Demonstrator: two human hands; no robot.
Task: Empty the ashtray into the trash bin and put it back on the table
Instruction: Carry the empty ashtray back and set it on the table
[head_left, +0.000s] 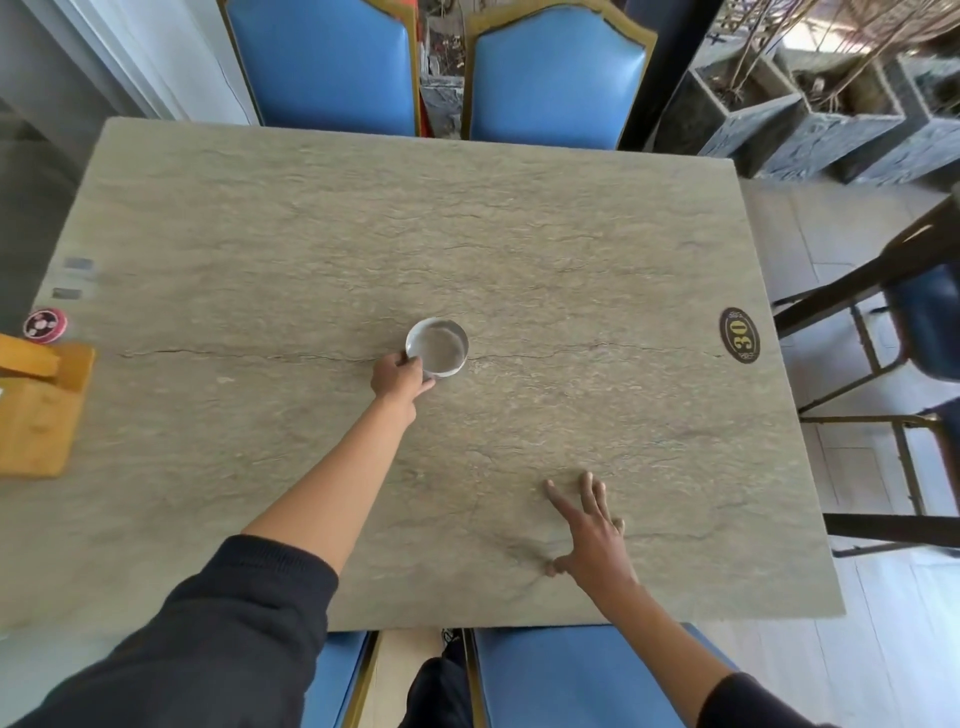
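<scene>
The round metal ashtray (437, 347) is clamped at its near rim by the left hand (399, 378), mid-worktop (571, 249); right hand (592, 530) splayed flat. It should be kept level.

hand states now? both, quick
Left hand: closed on the ashtray rim, ashtray at the table centre.
Right hand: open, fingers spread, flat on the table, holding nothing.

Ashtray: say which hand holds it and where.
The left hand grips the ashtray by its near-left rim and side; the right hand holds nothing, spread on the table.
</scene>
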